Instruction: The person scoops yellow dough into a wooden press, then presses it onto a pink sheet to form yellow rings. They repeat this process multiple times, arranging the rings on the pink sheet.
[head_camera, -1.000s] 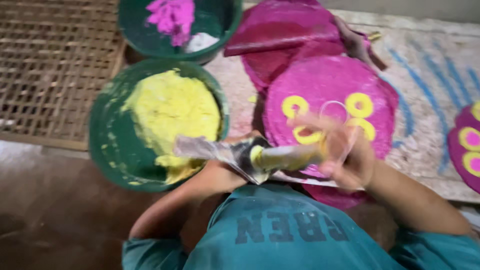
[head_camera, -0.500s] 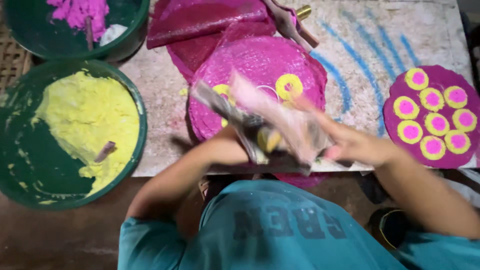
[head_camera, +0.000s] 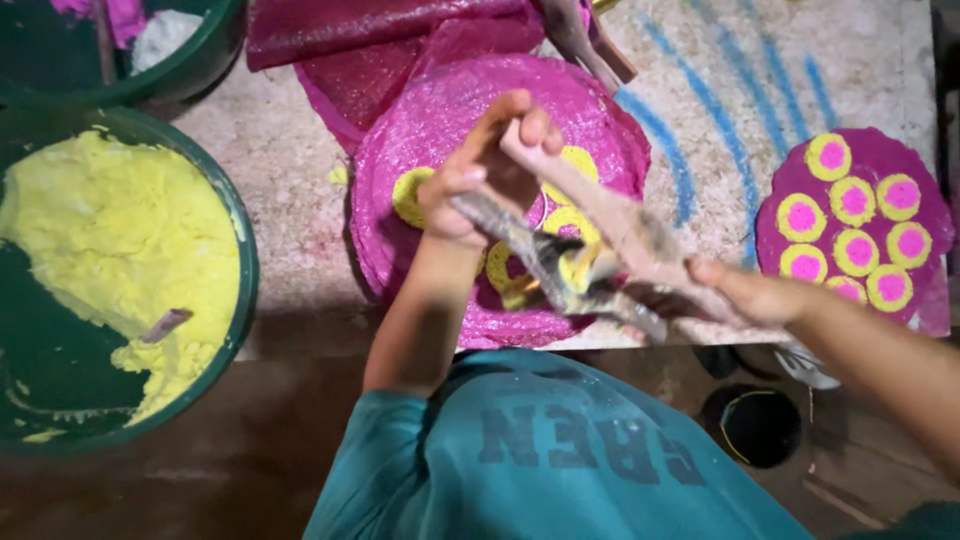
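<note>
1. Piping bag (head_camera: 590, 250), smeared with yellow paste, is hovering over the pink disc (head_camera: 480, 190) on the worktop (head_camera: 280, 170).
2. Left hand (head_camera: 485, 175) is pinching its far end.
3. Right hand (head_camera: 745, 295) is gripping its near end.
4. Green tub (head_camera: 235, 330) of yellow paste is sitting left.

Tub (head_camera: 235, 230) left of disc (head_camera: 420, 120)

A crumpled, translucent plastic piping bag (head_camera: 590, 250), smeared grey and holding yellow paste near its middle, lies stretched at a slant above the near edge of the round pink disc (head_camera: 500, 190). Its upper end is over the disc's centre, its lower end off to the disc's right.
</note>
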